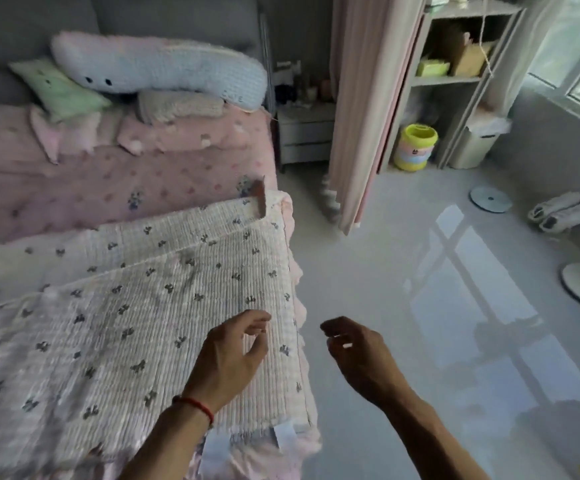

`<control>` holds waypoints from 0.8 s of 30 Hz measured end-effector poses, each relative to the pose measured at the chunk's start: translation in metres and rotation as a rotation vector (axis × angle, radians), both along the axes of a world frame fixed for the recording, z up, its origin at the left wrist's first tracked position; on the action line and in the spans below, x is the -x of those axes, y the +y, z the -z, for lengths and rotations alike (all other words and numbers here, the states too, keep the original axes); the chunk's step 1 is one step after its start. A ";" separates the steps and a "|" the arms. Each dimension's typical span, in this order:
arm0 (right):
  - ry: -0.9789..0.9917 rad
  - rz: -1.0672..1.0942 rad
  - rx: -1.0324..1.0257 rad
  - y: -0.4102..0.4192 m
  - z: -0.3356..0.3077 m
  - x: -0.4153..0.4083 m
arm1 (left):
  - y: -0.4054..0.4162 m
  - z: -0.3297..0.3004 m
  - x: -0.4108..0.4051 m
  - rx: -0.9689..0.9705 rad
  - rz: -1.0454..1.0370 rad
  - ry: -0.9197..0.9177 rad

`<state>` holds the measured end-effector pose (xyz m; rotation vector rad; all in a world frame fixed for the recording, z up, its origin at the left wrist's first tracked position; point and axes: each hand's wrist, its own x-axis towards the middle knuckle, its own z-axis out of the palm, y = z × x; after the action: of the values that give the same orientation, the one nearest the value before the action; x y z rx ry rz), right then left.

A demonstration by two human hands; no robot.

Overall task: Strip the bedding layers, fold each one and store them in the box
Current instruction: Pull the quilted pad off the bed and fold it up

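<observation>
A white quilted blanket [164,306] with small dark prints lies folded over on the near end of the bed [108,192], one edge along the bed's right side. The left hand [228,358] hovers above that edge with loosely curled fingers, gripping nothing. The right hand [357,351] hangs over the floor [402,271] — also empty, though blur hides its fingertips. Pillows [157,67] sit at the headboard.

Both forearms bare, no sleeves. Thin red cord bracelet [195,405] circles left wrist. Right wrist unadorned. No gloves or rings visible.
</observation>
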<state>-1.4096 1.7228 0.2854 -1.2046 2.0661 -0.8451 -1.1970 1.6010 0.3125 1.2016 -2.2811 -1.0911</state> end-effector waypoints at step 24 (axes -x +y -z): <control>0.473 -0.707 -0.408 -0.552 0.210 0.222 | -0.404 0.143 0.210 -0.348 -0.339 -0.416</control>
<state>-1.6320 1.1704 0.0749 -1.8243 1.7880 0.1979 -1.4066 1.1973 0.1698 2.0341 -2.0914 -1.2242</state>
